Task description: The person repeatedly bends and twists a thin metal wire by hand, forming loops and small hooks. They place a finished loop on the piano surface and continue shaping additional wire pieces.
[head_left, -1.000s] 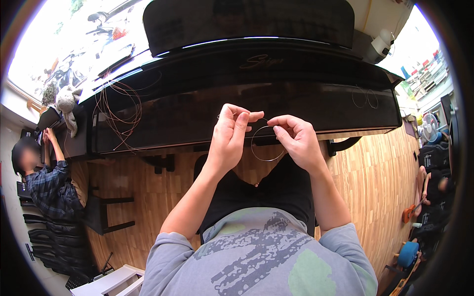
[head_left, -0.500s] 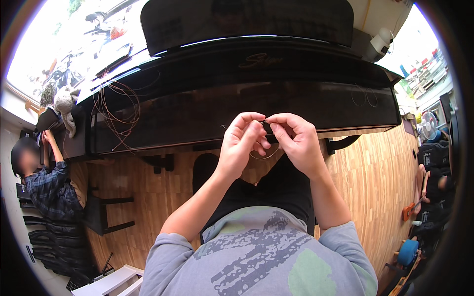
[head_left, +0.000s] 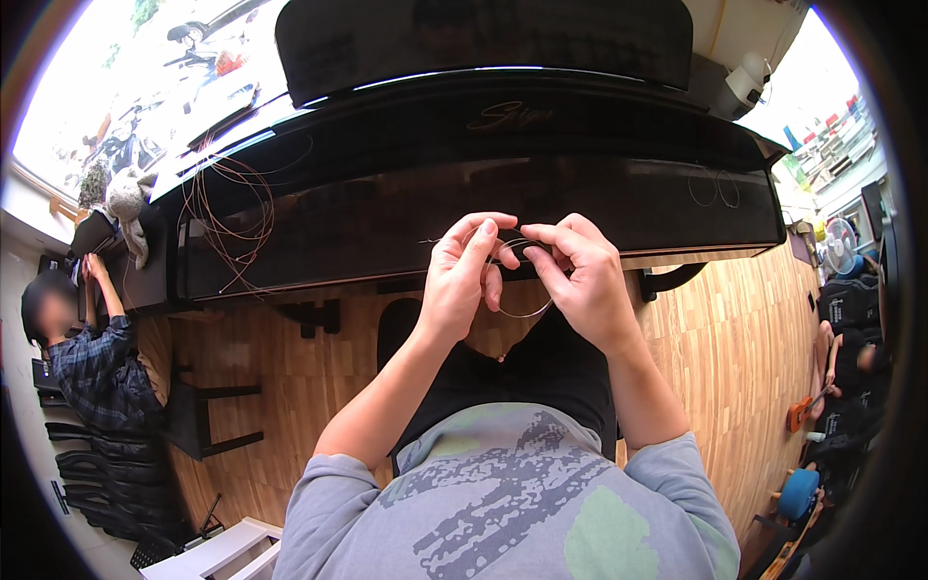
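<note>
A thin metal instrument string (head_left: 527, 315) is wound into a small loop between my hands, above my lap and the piano's front edge. My left hand (head_left: 456, 280) pinches it with thumb and forefinger, the other fingers curled through the loop. A short end of the string sticks out left of that hand. My right hand (head_left: 586, 275) grips the top of the loop between thumb and fingers, a small gap from the left fingertips. Both hands are over the closed lid of a glossy black piano (head_left: 377, 208).
Loose coils of copper-coloured string (head_left: 232, 217) lie on the piano's left part. A thin coiled string (head_left: 713, 189) rests at its right end. A person (head_left: 97, 338) sits at far left beside a grey plush toy (head_left: 129, 198). A black stool (head_left: 208, 420) stands on the wooden floor.
My hands have drawn slightly apart, the left one shifting a little left. The loop between them has opened wider and shows more of the string.
</note>
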Tool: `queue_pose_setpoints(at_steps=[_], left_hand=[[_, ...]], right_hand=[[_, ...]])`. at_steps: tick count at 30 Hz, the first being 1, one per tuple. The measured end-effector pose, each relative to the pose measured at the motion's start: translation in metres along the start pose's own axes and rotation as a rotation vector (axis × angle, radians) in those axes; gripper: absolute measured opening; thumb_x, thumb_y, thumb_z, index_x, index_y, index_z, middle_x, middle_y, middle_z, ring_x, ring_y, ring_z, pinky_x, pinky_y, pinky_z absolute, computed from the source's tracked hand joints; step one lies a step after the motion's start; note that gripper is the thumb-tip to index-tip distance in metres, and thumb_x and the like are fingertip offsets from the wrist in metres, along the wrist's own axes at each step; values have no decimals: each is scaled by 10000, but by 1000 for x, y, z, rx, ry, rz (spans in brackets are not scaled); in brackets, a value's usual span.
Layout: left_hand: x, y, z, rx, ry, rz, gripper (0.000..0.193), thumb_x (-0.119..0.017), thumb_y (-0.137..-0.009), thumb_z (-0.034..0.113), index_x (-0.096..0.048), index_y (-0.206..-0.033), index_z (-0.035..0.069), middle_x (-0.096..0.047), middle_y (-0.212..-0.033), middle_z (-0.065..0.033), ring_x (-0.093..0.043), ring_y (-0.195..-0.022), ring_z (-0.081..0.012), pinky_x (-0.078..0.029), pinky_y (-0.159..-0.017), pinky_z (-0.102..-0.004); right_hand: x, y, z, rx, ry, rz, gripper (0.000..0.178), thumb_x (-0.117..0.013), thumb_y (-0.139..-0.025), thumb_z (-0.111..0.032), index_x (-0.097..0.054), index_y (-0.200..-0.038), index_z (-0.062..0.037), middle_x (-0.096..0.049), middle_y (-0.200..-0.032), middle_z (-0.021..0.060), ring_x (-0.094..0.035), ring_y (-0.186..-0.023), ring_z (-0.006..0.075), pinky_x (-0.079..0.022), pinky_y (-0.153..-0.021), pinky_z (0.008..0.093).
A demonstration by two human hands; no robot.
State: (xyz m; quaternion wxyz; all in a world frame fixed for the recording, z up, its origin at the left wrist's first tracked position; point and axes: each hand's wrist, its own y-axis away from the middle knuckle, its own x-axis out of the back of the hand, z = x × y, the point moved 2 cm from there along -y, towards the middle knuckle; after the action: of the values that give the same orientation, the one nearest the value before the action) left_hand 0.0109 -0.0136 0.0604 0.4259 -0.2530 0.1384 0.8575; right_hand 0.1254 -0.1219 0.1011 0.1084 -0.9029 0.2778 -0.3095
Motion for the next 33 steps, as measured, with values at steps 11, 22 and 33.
queue_pose_setpoints(at_steps=[11, 22, 33], left_hand=[[-8, 5, 7, -315, -468, 175, 132, -572, -952, 140, -586, -953, 8, -556, -692, 13, -402, -465, -4, -331, -415, -171], [-8, 7, 6, -646, -832, 299, 54, -611, -906, 60, -606, -911, 6, -620, -693, -15, -425, -497, 1, -341, -433, -179], [-12, 12, 5, -667, -469, 188, 71, -527, -936, -14, -536, -1007, -15, -684, -931, -114, -629, -769, -64, -460, -553, -161]], right_hand=[[3, 1, -4, -34, -197, 163, 221, -576, -881, 12, -666, -1083, 7, -602, -768, 38, -527, -647, 76, -435, -599, 208], [-2, 13, -25, 279, 258, 178, 151, -703, -766, -23, -678, -905, 31, -675, -781, 108, -615, -696, 251, -499, -683, 349], [-7, 13, -14, -406, -518, -17, 280, -612, -882, -36, -513, -1139, 11, -707, -846, 122, -633, -644, 75, -516, -605, 206]])
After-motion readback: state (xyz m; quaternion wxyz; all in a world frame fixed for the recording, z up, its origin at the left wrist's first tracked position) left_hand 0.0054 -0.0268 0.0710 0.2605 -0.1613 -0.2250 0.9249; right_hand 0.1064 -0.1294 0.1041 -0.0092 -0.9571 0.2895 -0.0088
